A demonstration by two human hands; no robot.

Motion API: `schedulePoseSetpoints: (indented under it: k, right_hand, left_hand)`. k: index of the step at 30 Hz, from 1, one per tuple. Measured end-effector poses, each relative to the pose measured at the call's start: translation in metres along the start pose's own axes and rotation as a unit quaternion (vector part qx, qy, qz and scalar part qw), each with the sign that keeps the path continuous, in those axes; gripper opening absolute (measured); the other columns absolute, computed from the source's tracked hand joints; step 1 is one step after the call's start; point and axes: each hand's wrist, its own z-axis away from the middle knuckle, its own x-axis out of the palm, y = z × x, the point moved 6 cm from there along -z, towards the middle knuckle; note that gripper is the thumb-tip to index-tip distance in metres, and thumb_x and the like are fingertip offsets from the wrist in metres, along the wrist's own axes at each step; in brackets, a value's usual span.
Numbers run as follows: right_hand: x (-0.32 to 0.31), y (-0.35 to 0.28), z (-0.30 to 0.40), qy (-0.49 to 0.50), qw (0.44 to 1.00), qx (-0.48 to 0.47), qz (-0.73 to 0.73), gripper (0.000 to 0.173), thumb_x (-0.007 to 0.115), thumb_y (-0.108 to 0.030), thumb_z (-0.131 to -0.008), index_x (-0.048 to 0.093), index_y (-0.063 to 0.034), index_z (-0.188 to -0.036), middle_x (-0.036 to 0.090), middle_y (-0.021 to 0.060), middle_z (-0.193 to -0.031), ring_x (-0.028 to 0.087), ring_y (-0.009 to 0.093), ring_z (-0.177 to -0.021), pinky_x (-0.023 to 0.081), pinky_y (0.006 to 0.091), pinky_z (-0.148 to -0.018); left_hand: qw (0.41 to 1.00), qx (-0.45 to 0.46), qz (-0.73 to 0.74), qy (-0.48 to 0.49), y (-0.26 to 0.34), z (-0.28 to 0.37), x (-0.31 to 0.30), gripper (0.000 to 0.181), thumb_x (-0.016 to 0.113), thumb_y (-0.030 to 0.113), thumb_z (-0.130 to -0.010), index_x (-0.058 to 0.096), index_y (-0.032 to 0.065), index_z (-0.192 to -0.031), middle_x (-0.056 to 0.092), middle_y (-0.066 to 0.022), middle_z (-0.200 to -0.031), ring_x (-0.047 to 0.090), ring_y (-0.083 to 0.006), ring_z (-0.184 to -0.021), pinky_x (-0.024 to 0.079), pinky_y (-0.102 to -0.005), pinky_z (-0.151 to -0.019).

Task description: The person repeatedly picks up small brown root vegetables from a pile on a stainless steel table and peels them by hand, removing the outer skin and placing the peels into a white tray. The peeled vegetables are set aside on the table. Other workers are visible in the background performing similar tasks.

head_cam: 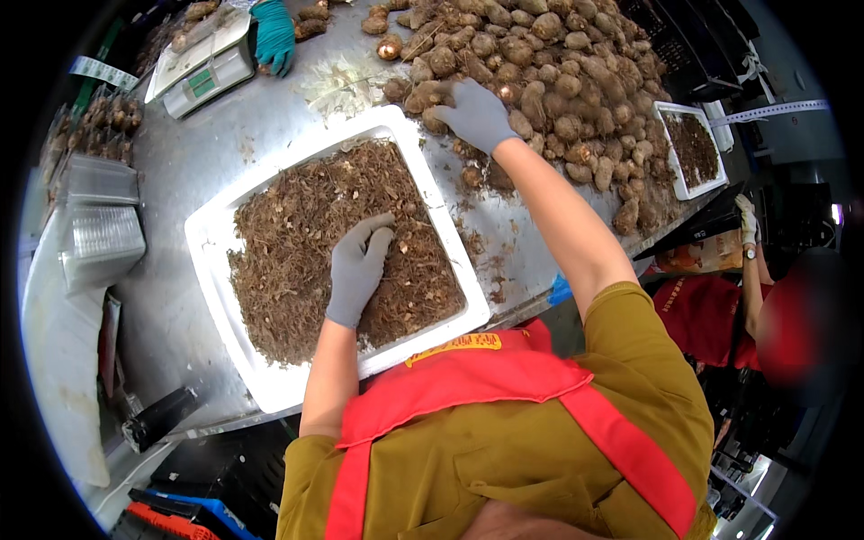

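My left hand [359,266], in a grey glove, hovers over or rests on brown fibrous peelings [304,250] in a white foam box [442,202]. Its fingers are curled together; whether something small is between them cannot be told. My right hand [472,115], also gloved in grey, reaches to the near left edge of a large heap of taro corms [567,88]. Its fingertips are at a few corms, and their grip is blurred. A few cut corms with pale ends, one of them a taro corm [389,47], lie at the heap's left side.
A digital scale [202,74] stands at the upper left, beside another person's teal-gloved hand [273,34]. Stacked clear plastic trays [104,236] are at the left. A smaller foam box [695,148] of debris sits at the right, near a person in red [702,310].
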Motion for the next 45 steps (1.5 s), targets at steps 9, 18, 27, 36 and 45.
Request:
schedulePoseSetpoints:
  k: [9, 18, 27, 36, 45]
  right_hand:
    - [0.060, -0.011, -0.072, -0.056, 0.976, -0.081, 0.193, 0.045, 0.064, -0.036, -0.086, 0.061, -0.0128, -0.124, 0.061, 0.0142, -0.120, 0.058, 0.032, -0.112, 0.048, 0.0439, -0.091]
    - [0.042, 0.012, 0.013, -0.015, 0.979, -0.050, 0.197, 0.038, 0.068, -0.032, -0.084, 0.064, -0.0092, -0.115, 0.060, 0.0131, -0.111, 0.053, 0.032, -0.112, 0.046, 0.0430, -0.092]
    - [0.031, 0.022, 0.028, -0.037, 0.980, 0.003, 0.196, 0.046, 0.072, -0.038, -0.081, 0.065, -0.0103, -0.117, 0.058, 0.0151, -0.115, 0.053, 0.034, -0.114, 0.046, 0.0460, -0.094]
    - [0.011, 0.048, 0.062, 0.043, 0.909, 0.054, -0.412, 0.040, 0.060, -0.035, -0.093, 0.063, -0.0010, -0.114, 0.069, 0.0126, -0.100, 0.067, 0.028, -0.094, 0.054, 0.0377, -0.081]
    - [0.028, -0.020, 0.124, -0.120, 0.619, 0.063, -0.774, 0.041, 0.047, -0.035, -0.102, 0.053, -0.0033, -0.127, 0.061, 0.0119, -0.120, 0.063, 0.024, -0.108, 0.058, 0.0379, -0.089]
  left_hand:
    - [0.993, -0.095, 0.072, -0.005, -0.018, -0.004, 0.003, 0.028, 0.058, 0.017, -0.094, 0.068, 0.0029, -0.116, 0.070, -0.0039, -0.086, 0.060, -0.0073, -0.069, 0.048, -0.0238, -0.065]
    - [0.992, -0.095, 0.087, -0.006, -0.018, -0.005, 0.003, 0.028, 0.058, 0.017, -0.094, 0.067, 0.0010, -0.116, 0.069, -0.0049, -0.086, 0.060, -0.0080, -0.068, 0.049, -0.0237, -0.064]
    - [0.990, -0.065, 0.124, 0.022, 0.013, 0.013, -0.012, 0.028, 0.059, 0.014, -0.093, 0.067, 0.0011, -0.117, 0.070, -0.0053, -0.094, 0.061, -0.0087, -0.079, 0.049, -0.0242, -0.074]
    - [0.992, 0.076, 0.018, 0.095, 0.049, 0.021, -0.029, 0.022, 0.059, 0.011, -0.092, 0.068, 0.0002, -0.108, 0.068, -0.0103, -0.101, 0.064, -0.0186, -0.091, 0.049, -0.0284, -0.083]
    - [0.990, 0.125, 0.067, -0.004, 0.069, 0.008, -0.011, 0.038, 0.062, 0.014, -0.091, 0.059, 0.0029, -0.127, 0.060, -0.0138, -0.120, 0.062, -0.0237, -0.100, 0.047, -0.0320, -0.092]
